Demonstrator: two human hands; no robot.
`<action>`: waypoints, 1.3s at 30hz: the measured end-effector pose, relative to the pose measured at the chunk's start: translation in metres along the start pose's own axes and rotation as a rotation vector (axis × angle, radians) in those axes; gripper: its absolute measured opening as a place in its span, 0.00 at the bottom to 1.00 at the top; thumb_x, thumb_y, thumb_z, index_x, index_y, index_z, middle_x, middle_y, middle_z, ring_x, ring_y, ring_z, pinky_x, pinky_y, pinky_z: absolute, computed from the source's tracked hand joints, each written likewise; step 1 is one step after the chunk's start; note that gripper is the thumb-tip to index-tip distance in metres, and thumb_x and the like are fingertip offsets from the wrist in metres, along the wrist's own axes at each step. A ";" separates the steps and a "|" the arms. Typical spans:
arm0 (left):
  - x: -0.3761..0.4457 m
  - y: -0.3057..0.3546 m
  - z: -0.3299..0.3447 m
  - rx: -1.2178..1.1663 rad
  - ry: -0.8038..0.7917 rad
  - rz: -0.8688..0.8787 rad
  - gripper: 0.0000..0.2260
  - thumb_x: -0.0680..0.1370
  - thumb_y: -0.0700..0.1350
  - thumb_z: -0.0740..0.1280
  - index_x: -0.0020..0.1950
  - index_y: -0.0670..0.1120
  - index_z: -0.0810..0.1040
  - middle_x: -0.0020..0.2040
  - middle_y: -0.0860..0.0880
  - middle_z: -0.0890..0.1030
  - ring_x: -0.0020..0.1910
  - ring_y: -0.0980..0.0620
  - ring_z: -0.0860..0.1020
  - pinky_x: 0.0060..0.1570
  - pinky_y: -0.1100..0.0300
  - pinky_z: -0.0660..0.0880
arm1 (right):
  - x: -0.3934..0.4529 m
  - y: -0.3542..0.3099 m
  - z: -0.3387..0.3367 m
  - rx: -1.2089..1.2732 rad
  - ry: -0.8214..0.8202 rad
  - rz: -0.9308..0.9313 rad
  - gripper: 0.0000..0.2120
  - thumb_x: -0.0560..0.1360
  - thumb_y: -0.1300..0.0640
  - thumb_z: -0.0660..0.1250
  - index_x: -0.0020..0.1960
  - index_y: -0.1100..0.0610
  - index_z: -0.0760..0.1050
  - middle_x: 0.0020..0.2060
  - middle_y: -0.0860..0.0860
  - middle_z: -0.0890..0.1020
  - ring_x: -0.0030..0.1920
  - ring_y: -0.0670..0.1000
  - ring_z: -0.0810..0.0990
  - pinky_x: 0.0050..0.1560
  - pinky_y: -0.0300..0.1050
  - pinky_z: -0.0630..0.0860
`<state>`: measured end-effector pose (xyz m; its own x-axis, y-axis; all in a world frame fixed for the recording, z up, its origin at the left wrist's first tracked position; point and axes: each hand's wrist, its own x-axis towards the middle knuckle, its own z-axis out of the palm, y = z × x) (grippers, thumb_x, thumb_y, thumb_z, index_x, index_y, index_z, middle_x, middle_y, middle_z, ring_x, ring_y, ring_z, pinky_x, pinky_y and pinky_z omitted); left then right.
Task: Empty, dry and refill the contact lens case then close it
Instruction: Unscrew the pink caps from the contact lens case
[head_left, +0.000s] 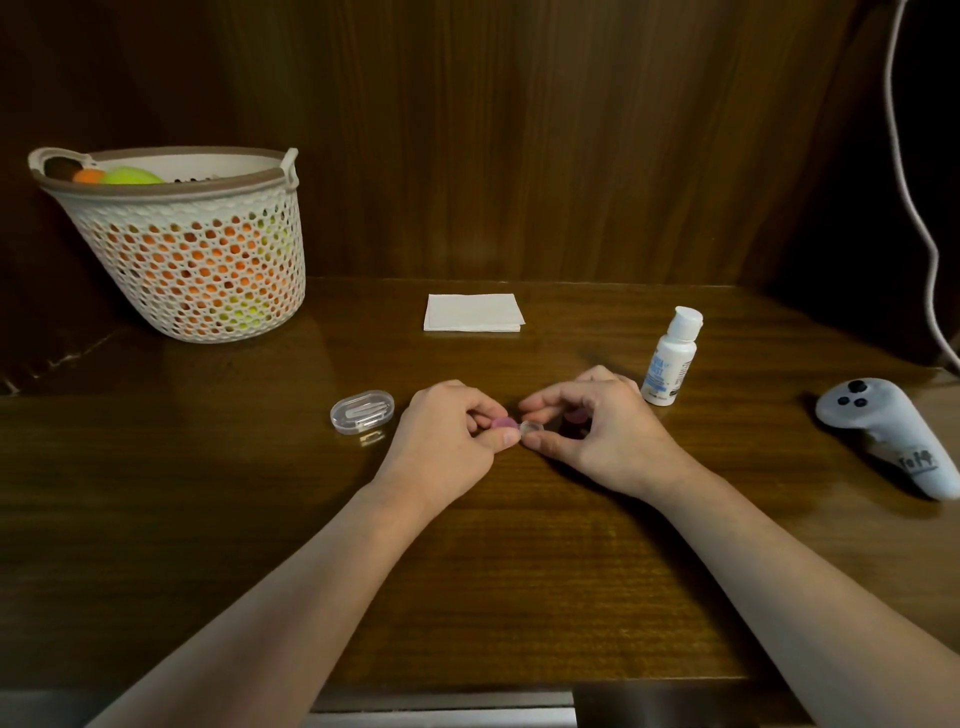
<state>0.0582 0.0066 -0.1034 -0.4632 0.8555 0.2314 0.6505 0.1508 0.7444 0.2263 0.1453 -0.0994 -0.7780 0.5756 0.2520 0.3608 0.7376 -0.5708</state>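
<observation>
A small contact lens case (531, 428) sits low over the middle of the wooden desk, held between both hands. My left hand (448, 431) pinches its pink cap (503, 423) at the left end. My right hand (592, 421) grips the clear well beside it, and a dark purple cap (574, 417) shows under its fingers. Whether the pink cap is screwed on or loose cannot be told. A white solution bottle (669, 358) with its cap on stands just right of my right hand. A folded white tissue (472, 312) lies farther back.
A clear oval plastic box (362, 411) lies left of my left hand. A perforated white basket (182, 239) with orange and green things stands at the back left. A grey handheld controller (889, 435) lies at the right edge, a cable (914, 208) hanging behind it.
</observation>
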 end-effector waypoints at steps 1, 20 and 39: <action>0.000 0.000 0.000 0.002 -0.003 -0.003 0.07 0.75 0.50 0.79 0.52 0.59 0.86 0.49 0.60 0.80 0.47 0.60 0.79 0.42 0.68 0.73 | 0.000 0.000 0.000 -0.005 -0.001 -0.002 0.12 0.74 0.40 0.78 0.54 0.30 0.79 0.48 0.22 0.82 0.58 0.32 0.70 0.69 0.60 0.70; 0.000 -0.001 -0.009 0.017 -0.043 0.023 0.07 0.76 0.53 0.77 0.53 0.59 0.86 0.53 0.59 0.80 0.50 0.60 0.79 0.44 0.68 0.71 | 0.002 0.003 0.000 -0.039 0.005 -0.007 0.13 0.74 0.37 0.76 0.57 0.31 0.78 0.48 0.21 0.82 0.57 0.37 0.73 0.67 0.54 0.67; 0.000 -0.002 -0.007 0.037 -0.059 0.054 0.09 0.78 0.52 0.76 0.58 0.58 0.84 0.51 0.60 0.79 0.48 0.60 0.78 0.43 0.69 0.71 | 0.001 0.003 -0.001 -0.020 -0.003 -0.019 0.13 0.75 0.38 0.77 0.57 0.31 0.79 0.47 0.23 0.83 0.56 0.38 0.75 0.69 0.58 0.69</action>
<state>0.0532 0.0026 -0.1003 -0.3915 0.8903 0.2324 0.6959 0.1212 0.7078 0.2271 0.1484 -0.1000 -0.7861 0.5606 0.2604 0.3565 0.7553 -0.5499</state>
